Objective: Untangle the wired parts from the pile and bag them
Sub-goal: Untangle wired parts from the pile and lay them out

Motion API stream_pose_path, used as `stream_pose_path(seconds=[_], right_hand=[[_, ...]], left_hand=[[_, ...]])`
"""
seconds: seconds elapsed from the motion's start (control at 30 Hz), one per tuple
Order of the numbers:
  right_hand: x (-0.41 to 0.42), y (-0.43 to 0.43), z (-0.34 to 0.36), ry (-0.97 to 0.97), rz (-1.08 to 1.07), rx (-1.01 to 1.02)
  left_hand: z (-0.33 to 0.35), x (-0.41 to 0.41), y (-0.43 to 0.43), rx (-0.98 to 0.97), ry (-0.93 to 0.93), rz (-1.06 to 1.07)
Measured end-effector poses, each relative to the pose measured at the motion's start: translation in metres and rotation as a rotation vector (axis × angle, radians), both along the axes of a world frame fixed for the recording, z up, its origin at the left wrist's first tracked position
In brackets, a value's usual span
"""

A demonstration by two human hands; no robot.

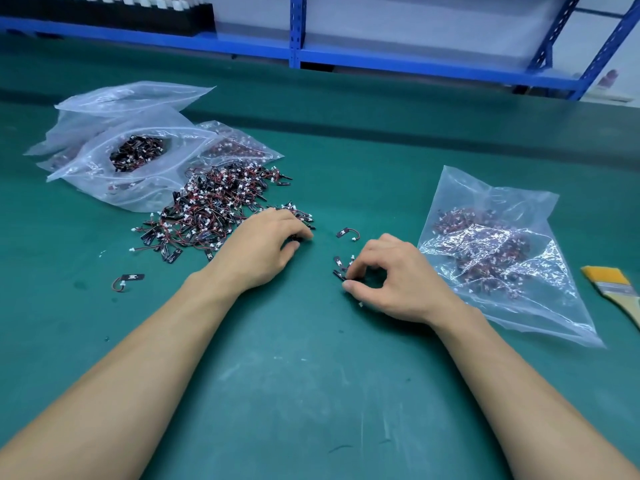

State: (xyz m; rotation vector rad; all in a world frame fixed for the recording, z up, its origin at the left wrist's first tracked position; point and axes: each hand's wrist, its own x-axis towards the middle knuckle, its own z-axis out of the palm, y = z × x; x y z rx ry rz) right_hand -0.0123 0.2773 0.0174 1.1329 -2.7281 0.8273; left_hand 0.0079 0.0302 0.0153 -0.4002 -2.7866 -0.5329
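Right grip (391, 275) pinches a few freed parts (341, 270) at centre of tabletop (311, 375), near the bag (495, 258) toward the right edge: short carry. Left grip (263, 244) curls onto the near edge of the pile (214, 209), probably teasing one loose; can't tell if it's pinching.

Green table (311, 393) (blue shelving (298, 29) behind)

Bare mat (294, 375) between pile (221, 206) and right bag (495, 251).

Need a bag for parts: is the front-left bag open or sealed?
Open: the front-left bag gapes at its mouth, showing wired parts inside.
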Motion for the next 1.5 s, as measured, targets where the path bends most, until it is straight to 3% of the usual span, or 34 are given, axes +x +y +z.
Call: stream_pose_path(seconds=[0.2,0.3,0.43,0.57,0.9,1.13,1.23,1.5], right_hand=[[-0.001,0.001,0.002,-0.067,-0.084,-0.243],[-0.008,0.0,0.0,-0.041,-0.136,-0.128],[-0.013,-0.007,0.001,-0.029,-0.102,0.083],[-0.019,-0.009,-0.002,-0.104,-0.031,0.265],[-0.03,0.014,-0.006,-0.005,-0.171,0.085],[-0.011,0.015,0.003,-0.131,0.011,-0.074],[-0.01,0.011,0.004,-0.072,0.009,-0.135],[-0.009,-0.009,0.001,-0.01,0.013,0.141]], left_hand=[[0.001,-0.001,-0.003,0.007,0.068,0.094],[0.004,0.005,0.005,0.056,0.133,-0.026],[0.004,0.015,0.027,0.087,-0.012,-0.299],[0.003,0.017,0.031,0.066,-0.078,-0.329],[0.003,0.017,0.017,0.116,-0.061,-0.246],[0.002,0.016,0.018,0.127,-0.067,-0.234],[0.003,0.017,0.019,0.126,-0.084,-0.237],[0.004,0.018,0.02,0.128,-0.097,-0.256]])
